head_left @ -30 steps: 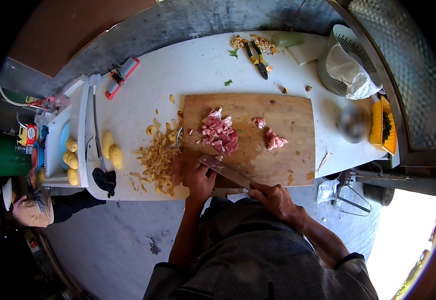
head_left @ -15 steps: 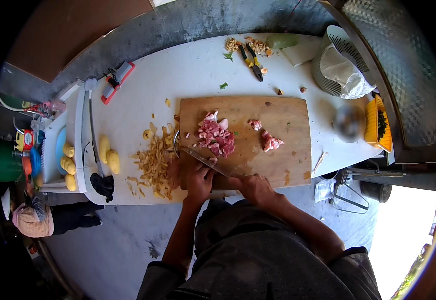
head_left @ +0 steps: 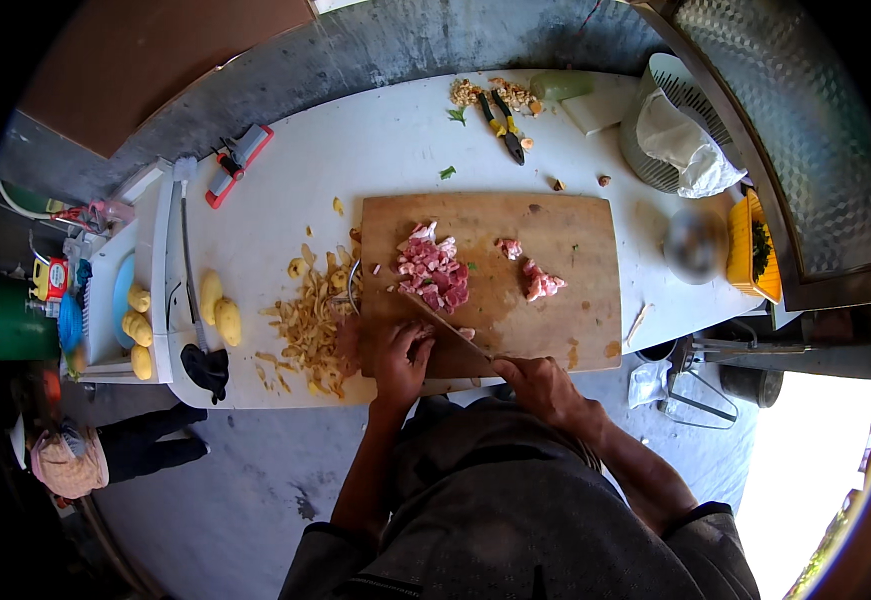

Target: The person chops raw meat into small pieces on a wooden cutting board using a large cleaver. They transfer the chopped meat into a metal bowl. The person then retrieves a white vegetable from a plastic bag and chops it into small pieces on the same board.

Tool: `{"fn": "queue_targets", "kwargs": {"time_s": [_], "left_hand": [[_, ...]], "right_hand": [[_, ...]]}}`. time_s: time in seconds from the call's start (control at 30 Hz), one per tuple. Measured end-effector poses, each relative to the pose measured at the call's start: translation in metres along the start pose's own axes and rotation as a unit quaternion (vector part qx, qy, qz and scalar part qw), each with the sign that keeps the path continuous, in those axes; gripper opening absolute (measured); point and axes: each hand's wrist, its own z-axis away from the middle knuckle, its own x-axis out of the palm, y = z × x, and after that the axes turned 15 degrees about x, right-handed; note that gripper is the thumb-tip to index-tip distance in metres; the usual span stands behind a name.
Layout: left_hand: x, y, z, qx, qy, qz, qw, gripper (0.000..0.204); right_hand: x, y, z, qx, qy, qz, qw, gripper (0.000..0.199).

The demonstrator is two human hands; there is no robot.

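A wooden cutting board (head_left: 541,225) lies at the table's near edge. My right hand (head_left: 548,390) is closed round the handle of a knife (head_left: 453,332), whose blade slants far-left across the board's near part. Left of the blade, my left hand (head_left: 402,362) is closed, with curled fingers on a piece of meat (head_left: 415,328) that they partly hide. A small cut piece of meat (head_left: 467,333) lies just right of the blade. Beyond the knife tip sits a pile of meat chunks (head_left: 434,268); two smaller lumps of meat (head_left: 544,281) rest farther right.
Vegetable peelings (head_left: 311,325) are heaped left of the board, near several potatoes (head_left: 227,320). Pliers (head_left: 508,130) lie at the back beside nut-like bits. Right stand a metal bowl (head_left: 696,245), a yellow basket (head_left: 754,245) and a pale bin (head_left: 661,130). Another person (head_left: 74,462) is at far left.
The knife has shifted right, away from my left fingers, and my right hand has moved right with it. A small piece of meat now shows right of the blade.
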Motion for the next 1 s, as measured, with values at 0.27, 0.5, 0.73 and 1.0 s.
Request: {"fn": "queue_targets", "kwargs": {"time_s": [0.27, 0.5, 0.73, 1.0], "left_hand": [[-0.015, 0.010, -0.014, 0.092, -0.072, -0.093, 0.989, 0.031], [-0.014, -0.002, -0.007, 0.038, -0.073, -0.029, 0.996, 0.029], [-0.019, 0.010, -0.023, 0.107, -0.063, -0.066, 0.990, 0.024], [-0.014, 0.016, -0.008, 0.017, -0.001, 0.003, 1.000, 0.023]], "right_hand": [[0.000, -0.022, 0.009, 0.001, -0.030, 0.082, 0.996, 0.038], [0.011, -0.021, -0.011, -0.016, -0.035, 0.095, 0.995, 0.037], [0.067, -0.019, -0.055, -0.079, 0.074, 0.224, 0.968, 0.036], [0.026, 0.002, -0.035, -0.097, 0.059, 0.105, 0.988, 0.043]]}}
